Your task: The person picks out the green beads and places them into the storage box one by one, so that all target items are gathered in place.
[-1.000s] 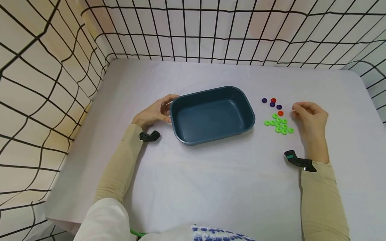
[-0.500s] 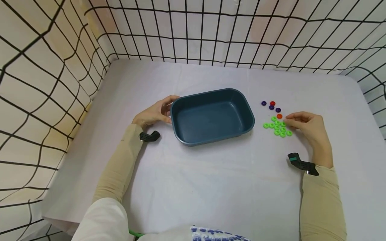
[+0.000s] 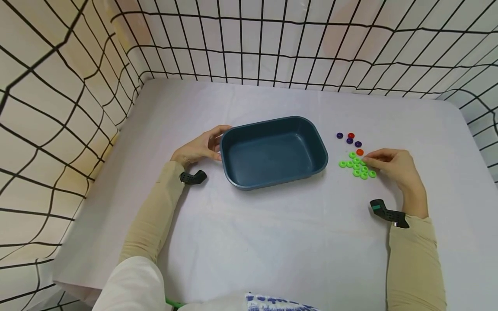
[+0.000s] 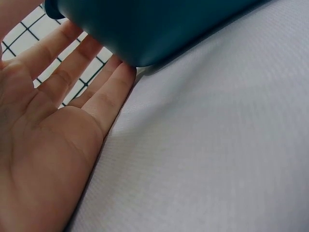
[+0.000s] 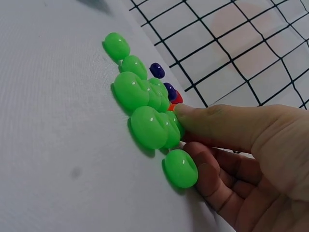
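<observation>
My left hand point(image 3: 199, 147) is at the left end of a dark blue-green rectangular tray point(image 3: 274, 155). In the left wrist view its straight, spread fingers point(image 4: 65, 72) touch the tray's outer wall point(image 4: 145, 29). At the right, my right hand point(image 3: 397, 167) reaches into a cluster of glossy green rings point(image 3: 356, 166). Thumb and forefinger pinch one green ring point(image 5: 178, 124) at the cluster's right side; the fingertips partly cover it. Close by lie two red beads point(image 3: 359, 152) and several dark purple beads point(image 3: 349, 141). Inside the tray only its bare floor shows.
A white cloth point(image 3: 280, 233) covers the table. Black wire mesh point(image 3: 268, 52) stands along the back and both sides. Each wrist wears a black camera mount, the right one point(image 3: 389, 214) close in front of the green rings.
My right hand has come down and left, from beside the rings to one at the cluster's right side. My left hand stays against the tray. The head view has shifted slightly.
</observation>
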{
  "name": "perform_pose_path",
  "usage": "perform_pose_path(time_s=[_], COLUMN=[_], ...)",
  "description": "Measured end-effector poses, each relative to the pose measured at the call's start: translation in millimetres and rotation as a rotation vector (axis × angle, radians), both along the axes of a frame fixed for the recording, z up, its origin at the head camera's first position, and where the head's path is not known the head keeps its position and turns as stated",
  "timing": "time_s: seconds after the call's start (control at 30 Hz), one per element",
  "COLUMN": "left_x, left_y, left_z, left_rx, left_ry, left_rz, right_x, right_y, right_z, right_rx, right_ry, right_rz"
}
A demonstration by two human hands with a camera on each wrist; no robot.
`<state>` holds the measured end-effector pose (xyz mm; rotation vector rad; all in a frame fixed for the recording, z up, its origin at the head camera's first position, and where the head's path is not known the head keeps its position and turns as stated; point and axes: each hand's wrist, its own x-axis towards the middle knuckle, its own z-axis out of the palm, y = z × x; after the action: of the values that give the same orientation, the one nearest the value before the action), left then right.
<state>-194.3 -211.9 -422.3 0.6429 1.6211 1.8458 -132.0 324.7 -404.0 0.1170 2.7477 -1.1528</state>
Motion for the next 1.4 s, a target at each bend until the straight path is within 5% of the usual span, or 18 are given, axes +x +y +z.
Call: perform_pose_path(time_s=[0.37, 0.93, 1.13, 1.4], left_x=[4.6, 7.0, 7.7, 7.2], left_y=[-1.2, 1.0, 1.0, -1.4], left_z=[4.7, 2.1, 0.7, -1.0], left_rx=[-0.031, -0.047, -0.052, -0.044], left_ry=[-0.010, 0.018, 0.028, 0.017], left_rz=[0.014, 0.034, 0.036, 0.022], right_x=[2.3, 7.2, 5.3, 2.1], right_y=[-15.4, -14.1, -11.1, -9.9], right_z=[15.4, 13.6, 5.0, 1.9], right_rx=[0.207, 0.166, 0.010, -0.379], right_ry=[0.017, 0.012, -0.010, -0.028], right_rz=[0.121, 0.077, -0.015, -0.161])
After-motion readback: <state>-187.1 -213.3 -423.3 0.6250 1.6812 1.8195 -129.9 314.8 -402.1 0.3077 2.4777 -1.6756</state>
